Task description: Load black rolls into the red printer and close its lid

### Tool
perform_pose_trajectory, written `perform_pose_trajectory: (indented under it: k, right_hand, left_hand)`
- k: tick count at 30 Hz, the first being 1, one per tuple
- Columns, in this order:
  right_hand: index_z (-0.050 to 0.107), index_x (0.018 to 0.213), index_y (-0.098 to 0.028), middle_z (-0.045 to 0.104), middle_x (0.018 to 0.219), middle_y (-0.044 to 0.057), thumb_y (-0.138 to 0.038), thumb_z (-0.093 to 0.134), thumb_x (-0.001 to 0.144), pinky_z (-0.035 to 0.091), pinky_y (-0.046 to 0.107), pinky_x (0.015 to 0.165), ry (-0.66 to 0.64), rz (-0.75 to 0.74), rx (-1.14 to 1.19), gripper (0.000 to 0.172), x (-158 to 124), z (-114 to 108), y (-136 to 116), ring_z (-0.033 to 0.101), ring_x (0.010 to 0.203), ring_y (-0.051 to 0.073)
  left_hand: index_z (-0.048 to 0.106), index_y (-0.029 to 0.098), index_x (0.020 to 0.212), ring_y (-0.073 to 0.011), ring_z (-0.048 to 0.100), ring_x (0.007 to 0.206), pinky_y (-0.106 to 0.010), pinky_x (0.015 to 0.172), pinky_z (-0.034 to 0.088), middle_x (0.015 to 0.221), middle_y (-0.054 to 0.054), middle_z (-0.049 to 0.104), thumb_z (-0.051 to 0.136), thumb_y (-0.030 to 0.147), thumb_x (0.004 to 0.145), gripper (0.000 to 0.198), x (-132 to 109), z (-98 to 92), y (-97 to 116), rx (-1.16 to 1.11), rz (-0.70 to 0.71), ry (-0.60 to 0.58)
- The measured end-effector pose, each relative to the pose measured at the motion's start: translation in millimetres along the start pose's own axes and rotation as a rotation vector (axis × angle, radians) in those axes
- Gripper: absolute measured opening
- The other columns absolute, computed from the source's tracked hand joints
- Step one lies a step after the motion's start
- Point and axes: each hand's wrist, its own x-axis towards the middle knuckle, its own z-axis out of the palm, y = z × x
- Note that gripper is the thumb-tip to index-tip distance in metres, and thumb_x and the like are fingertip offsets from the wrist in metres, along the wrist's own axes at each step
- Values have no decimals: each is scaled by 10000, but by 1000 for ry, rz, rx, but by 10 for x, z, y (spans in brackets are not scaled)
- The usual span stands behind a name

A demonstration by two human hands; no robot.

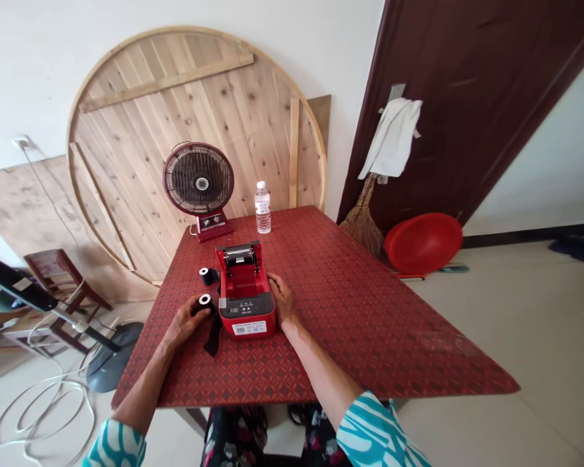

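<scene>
1. This place is looking like a room in a family home.
2. A dark wooden door (pixel 467 110) is standing at upper right, with a white cloth (pixel 392 139) hanging on it.
3. A straw broom (pixel 363 224) and a red plastic basin (pixel 422 243) are leaning below it.
4. A round wooden tabletop (pixel 175 110) is leaning against the wall at upper left.

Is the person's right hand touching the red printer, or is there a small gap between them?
Touching: the head view shows the right hand pressed with its fingers against the right side of the open red printer, with no gap visible.
</scene>
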Motion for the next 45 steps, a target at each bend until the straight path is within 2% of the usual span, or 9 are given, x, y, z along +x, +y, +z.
perform_pose_trajectory:
  k: [4,7,14,22,26,30,34,39,45]
  right_hand:
    - [693,1010,-218,706,1092,74,-468,501,789,435,423,974,-4,-3,-4,385,-1,-4,-4,611,1064,251]
    - [693,1010,-211,702,1084,78,-458,494,798,433,426,975,-14,-15,-8,381,1,5,-15,609,1063,253]
    - [684,1009,-236,698,1069,53,-403,474,829,433,395,981,-1,-51,0,323,5,44,8,607,1047,222]
    - [676,981,-244,693,1047,43,-357,460,824,441,373,977,17,-76,-26,289,14,74,-24,606,1040,204]
    - [671,996,-227,682,1071,60,-363,448,827,432,383,992,8,-58,-39,312,9,70,-47,600,1063,212]
    - [673,1000,-229,685,1065,55,-354,444,832,438,374,986,-4,-60,-41,310,2,61,-70,603,1059,206]
    - [679,999,-236,693,1058,43,-344,450,837,444,359,972,-2,-66,-38,301,9,59,-73,606,1044,197]
    - [682,1016,-239,701,1084,42,-384,463,840,438,372,987,12,-45,-23,317,-11,46,-45,607,1063,204]
    - [600,1189,-243,662,1216,71,-534,446,873,460,405,989,25,4,55,457,122,74,-142,599,1124,214]
  left_hand:
    - [635,150,1077,-187,667,674,-279,609,523,845,-56,726,837,446,561,628,10,-88,85,-229,-21,127]
    - [642,152,1071,-145,621,574,-240,537,486,748,-26,705,855,476,519,674,15,-114,321,-309,41,178]
    - [664,218,1134,-199,657,910,-313,841,499,985,-39,720,736,323,733,420,232,380,1011,453,435,-162]
    - [684,258,1104,-264,677,987,-316,806,486,1049,-73,737,646,185,789,325,594,791,1118,1240,304,-414]
    - [723,244,1027,-253,675,993,-283,790,474,1041,-68,743,606,103,765,321,789,864,1106,1307,237,-631]
    - [738,226,986,-219,676,952,-265,807,481,986,-41,754,569,88,744,325,843,789,1098,1083,280,-741]
    - [698,182,1104,-222,666,964,-299,848,501,1075,-73,728,558,345,854,330,581,623,1022,699,328,-513]
    - [734,159,896,-253,621,1071,-392,973,452,1023,-113,716,414,449,948,434,133,542,677,308,559,-258]
    - [737,205,969,-272,536,1146,-473,983,422,1068,-118,655,363,441,971,442,-3,596,347,348,804,-22]
